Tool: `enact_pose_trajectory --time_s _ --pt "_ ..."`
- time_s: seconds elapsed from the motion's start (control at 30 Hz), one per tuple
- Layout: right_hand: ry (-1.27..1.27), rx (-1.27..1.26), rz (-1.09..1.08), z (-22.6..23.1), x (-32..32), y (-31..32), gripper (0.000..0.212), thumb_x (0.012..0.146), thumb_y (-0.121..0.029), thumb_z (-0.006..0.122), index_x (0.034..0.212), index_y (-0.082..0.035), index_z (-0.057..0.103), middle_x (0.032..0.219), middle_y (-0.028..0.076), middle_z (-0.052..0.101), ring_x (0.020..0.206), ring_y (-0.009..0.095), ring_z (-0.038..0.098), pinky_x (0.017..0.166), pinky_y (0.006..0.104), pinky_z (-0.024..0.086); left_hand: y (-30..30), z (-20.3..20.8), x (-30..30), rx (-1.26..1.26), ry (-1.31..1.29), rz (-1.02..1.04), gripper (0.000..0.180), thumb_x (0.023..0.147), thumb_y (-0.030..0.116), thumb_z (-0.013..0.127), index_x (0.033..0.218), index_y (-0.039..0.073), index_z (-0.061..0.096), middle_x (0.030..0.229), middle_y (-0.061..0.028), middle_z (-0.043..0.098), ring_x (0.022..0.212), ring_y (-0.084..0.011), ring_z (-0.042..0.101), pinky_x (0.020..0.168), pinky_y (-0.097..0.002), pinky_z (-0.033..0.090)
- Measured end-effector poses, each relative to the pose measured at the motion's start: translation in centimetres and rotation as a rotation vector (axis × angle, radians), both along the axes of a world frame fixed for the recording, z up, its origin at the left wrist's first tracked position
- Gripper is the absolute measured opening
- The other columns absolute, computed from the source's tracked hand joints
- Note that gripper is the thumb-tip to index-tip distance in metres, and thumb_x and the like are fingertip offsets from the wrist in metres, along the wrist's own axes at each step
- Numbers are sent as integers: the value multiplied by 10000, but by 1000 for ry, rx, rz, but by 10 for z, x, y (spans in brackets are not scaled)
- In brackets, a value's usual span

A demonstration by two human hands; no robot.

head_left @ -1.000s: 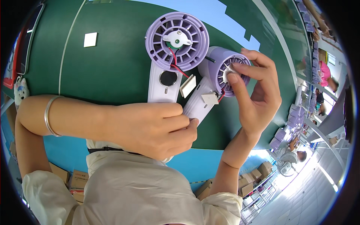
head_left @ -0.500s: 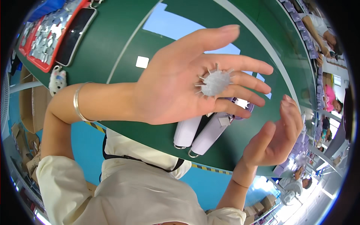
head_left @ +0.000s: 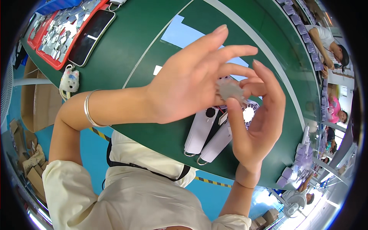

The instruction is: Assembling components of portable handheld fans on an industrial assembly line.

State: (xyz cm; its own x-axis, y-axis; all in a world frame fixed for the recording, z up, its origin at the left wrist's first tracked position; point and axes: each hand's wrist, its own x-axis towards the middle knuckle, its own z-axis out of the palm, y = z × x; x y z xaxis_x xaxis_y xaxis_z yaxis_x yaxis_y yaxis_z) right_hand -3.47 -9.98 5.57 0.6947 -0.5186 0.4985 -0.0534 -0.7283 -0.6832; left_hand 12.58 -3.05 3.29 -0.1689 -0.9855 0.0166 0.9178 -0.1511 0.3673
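Note:
My left hand is open over the green table, palm up, fingers spread. A small grey metal disc with thin teeth round its rim lies at the base of its fingers. My right hand reaches in from the right, its thumb and fingertips closed on the disc. Below the hands lie two pale lavender handheld devices, one with a round black part, the other partly behind my right hand. A bright, finned round part shows at the far end of the second device.
Red trays of small metal pieces stand at the far left, beside a phone and a furry white charm. A white square lies by my left wrist. Lavender parts line the right side, where other people sit.
My right hand has come up and left and has closed on the toothed disc at my left fingers. The view has shifted slightly.

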Motion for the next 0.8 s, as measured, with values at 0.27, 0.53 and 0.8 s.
enact_pose_trajectory --time_s 0.27,0.53,0.8 --pt "-75 258 -158 -6 -14 -19 383 836 43 709 1185 32 550 1085 84 583 979 176 588 898 302 455 5 -11 19 -191 -840 361 557 995 273 542 1457 12 372 1408 -141 468 1286 -273 504 1030 -407 439" --pt "132 327 -99 -13 -16 -31 209 808 53 724 1006 20 666 1076 116 674 1110 204 608 984 350 447 10 -52 17 -505 -1572 493 711 768 156 781 1403 56 478 1393 -145 502 1276 -338 492 1053 -431 433" --pt "198 275 6 -18 -12 -28 206 777 112 713 958 39 650 882 127 707 1138 271 624 915 349 511 10 -64 12 -443 -1703 496 737 742 296 833 1369 52 533 1352 -120 557 1230 -312 538 1029 -415 444"
